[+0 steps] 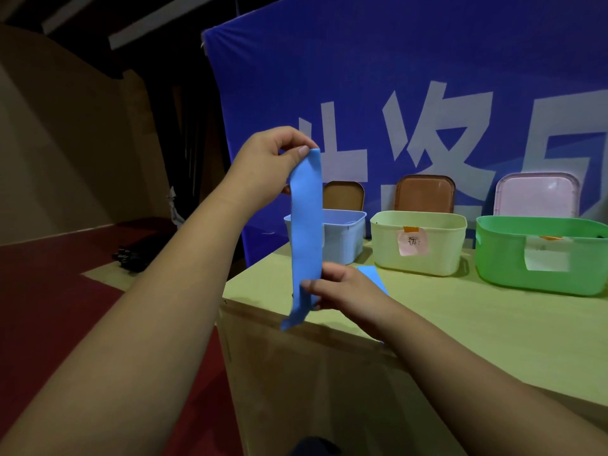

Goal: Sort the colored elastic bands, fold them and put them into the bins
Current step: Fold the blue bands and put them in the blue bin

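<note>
Your left hand [263, 166] pinches the band [306, 218] up top, right hand [348, 291] pinches it low, so it hangs above the bench [460, 324] edge. That loose tail's twisted; fold now and it'll probably crease crooked or slip off floorward.

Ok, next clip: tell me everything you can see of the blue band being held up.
The blue band is a wide, flat strip, plain light blue, matte and rubbery-looking. It is held up vertically in the air, fairly straight. The left hand pinches its top end; the right hand pinches it near the bottom. A short tail hangs loose below, slightly curled, in front of the table edge. It hides part of the blue bin behind.
</note>
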`<state>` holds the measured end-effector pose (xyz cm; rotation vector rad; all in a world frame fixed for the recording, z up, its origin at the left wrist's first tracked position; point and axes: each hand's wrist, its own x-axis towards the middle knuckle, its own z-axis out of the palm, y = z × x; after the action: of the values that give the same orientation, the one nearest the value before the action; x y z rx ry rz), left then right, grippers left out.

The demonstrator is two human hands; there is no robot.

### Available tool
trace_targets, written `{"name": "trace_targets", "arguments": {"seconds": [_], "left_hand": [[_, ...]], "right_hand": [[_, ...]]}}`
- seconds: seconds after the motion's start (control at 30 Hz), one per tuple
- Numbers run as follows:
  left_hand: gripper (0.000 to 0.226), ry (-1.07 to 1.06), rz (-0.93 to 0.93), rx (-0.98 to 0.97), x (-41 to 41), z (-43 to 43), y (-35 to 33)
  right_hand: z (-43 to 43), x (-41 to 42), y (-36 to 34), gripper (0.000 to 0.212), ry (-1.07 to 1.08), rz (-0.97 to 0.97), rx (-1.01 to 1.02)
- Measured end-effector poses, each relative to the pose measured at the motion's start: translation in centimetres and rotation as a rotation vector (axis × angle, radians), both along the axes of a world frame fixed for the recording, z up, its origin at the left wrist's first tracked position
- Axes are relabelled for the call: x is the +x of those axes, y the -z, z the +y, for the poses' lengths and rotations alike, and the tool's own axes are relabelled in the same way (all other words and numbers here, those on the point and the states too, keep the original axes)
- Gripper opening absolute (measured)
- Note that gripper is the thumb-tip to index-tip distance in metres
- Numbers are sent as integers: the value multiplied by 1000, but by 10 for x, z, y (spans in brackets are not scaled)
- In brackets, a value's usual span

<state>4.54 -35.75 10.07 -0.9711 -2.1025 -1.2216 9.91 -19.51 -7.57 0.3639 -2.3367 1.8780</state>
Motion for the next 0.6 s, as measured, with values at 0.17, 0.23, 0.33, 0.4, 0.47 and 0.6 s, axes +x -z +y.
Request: {"name": "trace_targets", "arguments": {"seconds": [0.17,0.23,0.33,0.4,0.47,0.6], "left_hand": [[17,-12,-77,102,-19,-6,15],[17,-23,-113,126,-27,-5,25],[17,-40,-155,130,-39,1,43],[18,-42,-173,136,-47,9,56],[19,-31,-191,150,-56,21,69],[20,-37,-219,170,-78,57,98]], "right_hand": [[6,9,13,13,-12,-41,125],[12,13,18,12,-6,-70,175],[24,17,24,13,35,-116,231],[34,19,26,15,52,-161,247],[44,20,27,20,89,-189,280],[66,26,23,24,179,-237,329]]}}
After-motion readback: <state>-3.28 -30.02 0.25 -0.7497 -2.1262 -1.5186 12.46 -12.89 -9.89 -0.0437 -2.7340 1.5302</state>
